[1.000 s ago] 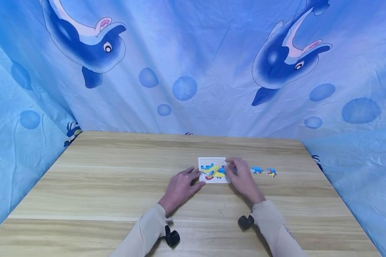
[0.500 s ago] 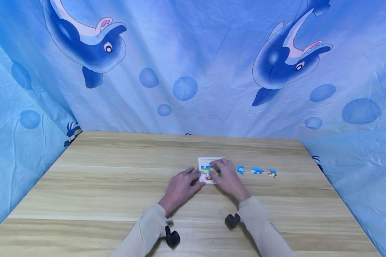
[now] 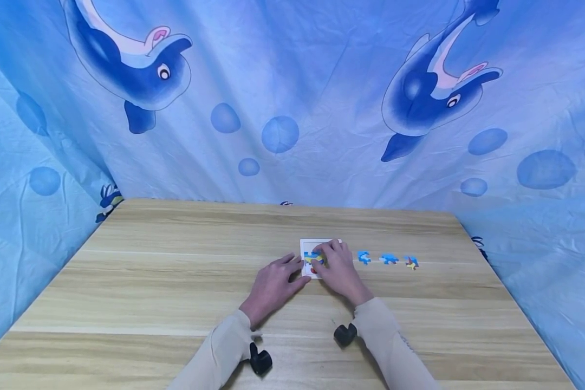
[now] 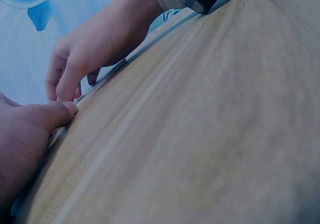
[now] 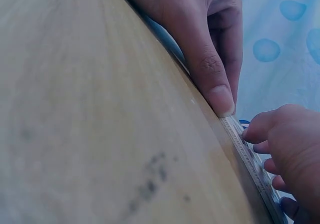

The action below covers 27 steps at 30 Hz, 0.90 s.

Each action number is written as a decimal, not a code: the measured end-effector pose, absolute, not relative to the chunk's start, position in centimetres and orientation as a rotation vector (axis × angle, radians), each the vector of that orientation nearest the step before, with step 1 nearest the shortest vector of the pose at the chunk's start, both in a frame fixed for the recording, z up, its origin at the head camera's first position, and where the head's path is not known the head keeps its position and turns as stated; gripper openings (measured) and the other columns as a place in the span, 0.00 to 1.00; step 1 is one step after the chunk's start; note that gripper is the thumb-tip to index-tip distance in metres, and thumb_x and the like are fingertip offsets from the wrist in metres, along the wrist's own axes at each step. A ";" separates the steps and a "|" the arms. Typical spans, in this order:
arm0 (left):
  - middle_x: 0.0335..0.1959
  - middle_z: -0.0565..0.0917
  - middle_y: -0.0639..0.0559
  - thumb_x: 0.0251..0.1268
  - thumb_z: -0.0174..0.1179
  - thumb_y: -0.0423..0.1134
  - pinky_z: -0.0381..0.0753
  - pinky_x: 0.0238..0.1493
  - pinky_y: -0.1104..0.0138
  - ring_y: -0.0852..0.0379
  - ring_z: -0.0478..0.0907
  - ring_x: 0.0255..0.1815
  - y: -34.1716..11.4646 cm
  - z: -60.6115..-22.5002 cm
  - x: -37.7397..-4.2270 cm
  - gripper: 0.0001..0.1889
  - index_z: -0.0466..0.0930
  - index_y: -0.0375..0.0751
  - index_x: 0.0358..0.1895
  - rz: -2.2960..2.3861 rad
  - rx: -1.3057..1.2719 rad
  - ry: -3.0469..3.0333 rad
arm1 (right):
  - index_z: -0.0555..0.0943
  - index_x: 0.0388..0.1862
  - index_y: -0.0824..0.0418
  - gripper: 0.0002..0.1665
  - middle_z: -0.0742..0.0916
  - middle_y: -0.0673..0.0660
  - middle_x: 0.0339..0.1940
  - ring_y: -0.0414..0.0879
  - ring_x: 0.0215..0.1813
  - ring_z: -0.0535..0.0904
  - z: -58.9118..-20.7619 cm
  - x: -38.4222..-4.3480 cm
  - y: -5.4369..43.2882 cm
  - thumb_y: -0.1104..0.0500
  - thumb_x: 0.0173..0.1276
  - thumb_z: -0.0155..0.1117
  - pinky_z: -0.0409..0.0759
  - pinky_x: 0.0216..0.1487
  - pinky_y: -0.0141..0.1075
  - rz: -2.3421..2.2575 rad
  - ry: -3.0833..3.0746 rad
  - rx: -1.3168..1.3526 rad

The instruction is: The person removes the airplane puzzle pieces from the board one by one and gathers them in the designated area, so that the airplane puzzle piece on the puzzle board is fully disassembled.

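Observation:
A white jigsaw tray [image 3: 304,241] lies flat on the table, partly filled with pieces showing a yellow airplane on blue. My left hand [image 3: 275,281] holds it at the left, thumb near the lower corner and fingers along the side. My right hand [image 3: 341,271] is over the tray's right part, fingertips bent down onto the assembled pieces [image 3: 314,258], thumb and index apart. It hides most of the picture. The left wrist view shows its downward fingers [image 4: 67,84]. In the right wrist view, my left thumb [image 5: 220,99] presses at the tray's edge.
Right of the tray, loose puzzle pieces lie in a row: a blue one [image 3: 364,257], another blue one [image 3: 389,259], and one with red and yellow [image 3: 411,262]. The wooden table [image 3: 175,281] reaches back to a blue dolphin curtain [image 3: 312,81].
My right hand has moved left from the tray's right edge onto the assembled pieces, uncovering the nearest loose blue piece. My left hand has stayed in place.

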<state>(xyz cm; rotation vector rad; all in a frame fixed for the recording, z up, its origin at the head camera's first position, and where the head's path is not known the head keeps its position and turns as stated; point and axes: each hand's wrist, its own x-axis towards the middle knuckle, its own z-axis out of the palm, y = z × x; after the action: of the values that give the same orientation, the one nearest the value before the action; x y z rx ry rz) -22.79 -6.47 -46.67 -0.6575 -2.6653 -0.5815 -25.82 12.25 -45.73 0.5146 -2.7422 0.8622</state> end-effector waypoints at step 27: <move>0.55 0.82 0.43 0.63 0.59 0.60 0.82 0.48 0.53 0.48 0.78 0.58 -6.5 -46.6 -22.8 0.23 0.84 0.49 0.53 -0.601 -0.674 -2.638 | 0.79 0.48 0.57 0.15 0.75 0.53 0.45 0.49 0.46 0.64 -46.1 -26.0 12.0 0.52 0.66 0.64 0.64 0.47 0.43 0.863 -2.761 0.476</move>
<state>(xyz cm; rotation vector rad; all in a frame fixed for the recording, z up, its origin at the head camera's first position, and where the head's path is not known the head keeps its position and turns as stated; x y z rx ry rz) -22.77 -6.53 -46.64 -0.6742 -2.6376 -0.6007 -26.04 12.01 -46.09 0.4762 -2.7614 0.8625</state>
